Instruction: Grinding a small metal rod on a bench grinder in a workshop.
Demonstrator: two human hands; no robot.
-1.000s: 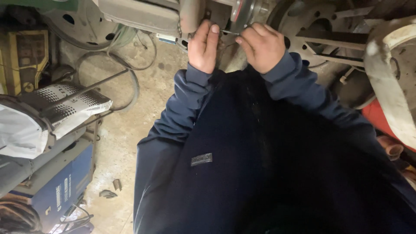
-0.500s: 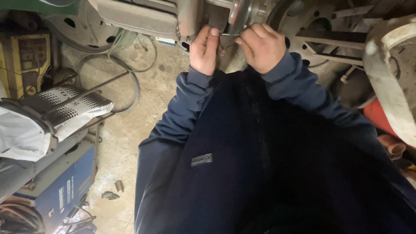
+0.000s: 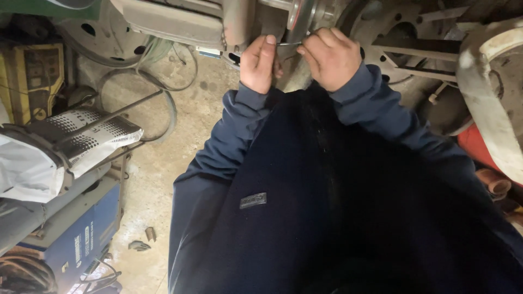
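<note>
A dusty concrete floor (image 3: pixel 163 163) fills the left of the view, crowded with workshop gear; along the top hangs a large metal machine assembly (image 3: pixel 229 22) with a round flange (image 3: pixel 300 16), and a perforated wheel rim (image 3: pixel 403 32) lies to its right. At far right curves a pale, worn tyre-like ring (image 3: pixel 485 109). On the left sits a blue box-shaped machine (image 3: pixel 76 239), with a white printed sack (image 3: pixel 65 147) resting above it and a yellow unit (image 3: pixel 24 81) behind. A loop of cable (image 3: pixel 163 103) lies on the floor. The person's dark blue sleeves rise to the assembly. The right hand (image 3: pixel 329 57) is curled into a tight grip, its fingers pinching one end of a thin metal wire (image 3: pixel 289 43). The left hand (image 3: pixel 260 62) has its fingers folded, thumb raised, pressing the wire's other end. The wire lies just below the flange, its long axis running roughly level from hand to hand, left to right.
</note>
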